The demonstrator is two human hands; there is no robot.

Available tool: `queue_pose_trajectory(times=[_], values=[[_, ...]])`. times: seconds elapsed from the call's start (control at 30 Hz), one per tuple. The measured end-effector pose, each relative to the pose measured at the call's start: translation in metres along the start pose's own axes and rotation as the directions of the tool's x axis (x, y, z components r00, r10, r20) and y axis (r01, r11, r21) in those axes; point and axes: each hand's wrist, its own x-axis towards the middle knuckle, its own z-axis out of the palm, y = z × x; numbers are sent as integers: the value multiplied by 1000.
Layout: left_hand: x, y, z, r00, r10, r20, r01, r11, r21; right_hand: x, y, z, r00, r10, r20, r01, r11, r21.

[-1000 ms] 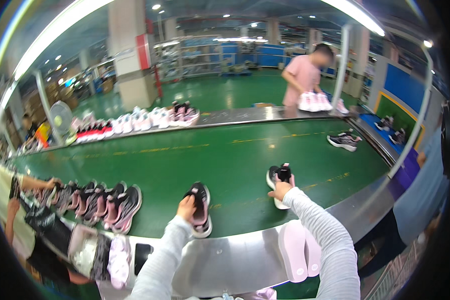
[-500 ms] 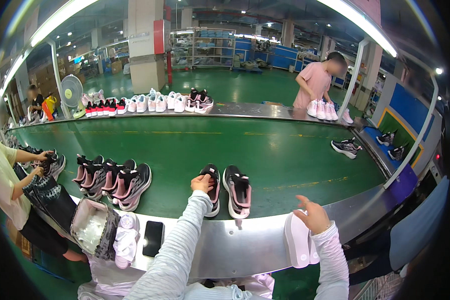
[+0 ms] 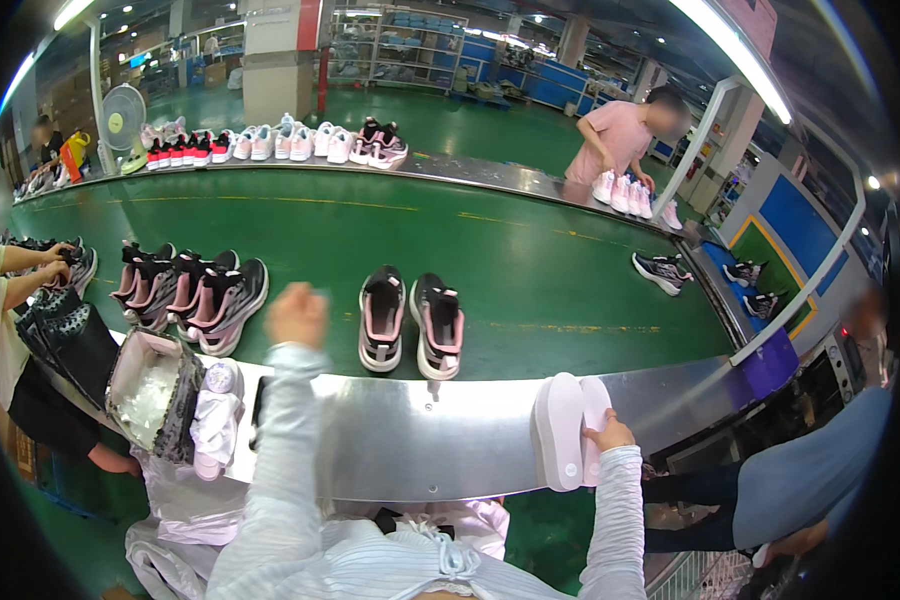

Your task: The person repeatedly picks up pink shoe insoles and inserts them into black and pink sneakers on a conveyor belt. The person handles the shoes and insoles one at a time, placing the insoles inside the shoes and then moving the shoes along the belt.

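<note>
My left hand [image 3: 298, 316] is raised over the near belt edge, smeared by motion; whether its fingers hold anything is unclear. Between it and the middle of the belt, a pair of black-and-pink sneakers stands upright: the left sneaker [image 3: 381, 320] and the right sneaker [image 3: 437, 328], heels toward me. My right hand [image 3: 610, 434] is closed on the edge of a pale pinkish-white insole [image 3: 594, 405]. Left of that, touching it, a stack of similar insoles [image 3: 558, 432] lies on the metal ledge [image 3: 430, 450]. My left sleeve partly covers a black phone [image 3: 260, 412].
Several black-and-pink sneakers [image 3: 225, 310] stand left on the green belt [image 3: 530, 270]. A basket with clear packets [image 3: 155, 395] and a white cloth bundle [image 3: 214, 425] sit on the ledge. Co-workers stand left, right and across; sneakers line the far ledge. A lone sneaker [image 3: 662, 272] lies far right.
My left hand has let go of the left sneaker and moved left. My right hand has come down onto the right insole and closed on it. The view has shifted.
</note>
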Motion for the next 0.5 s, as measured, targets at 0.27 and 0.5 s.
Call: queue_pose_trajectory(times=[0.27, 0.5], values=[[-21, -207, -219, 978, -83, -191, 163, 877, 452, -11, -5, -6, 999, -18, 37, 19, 999, -40], [-11, -134, -213, 985, -52, -167, 100, 951, 293, -34, -14, -54, 965, 17, -261, -24, 999, -22]])
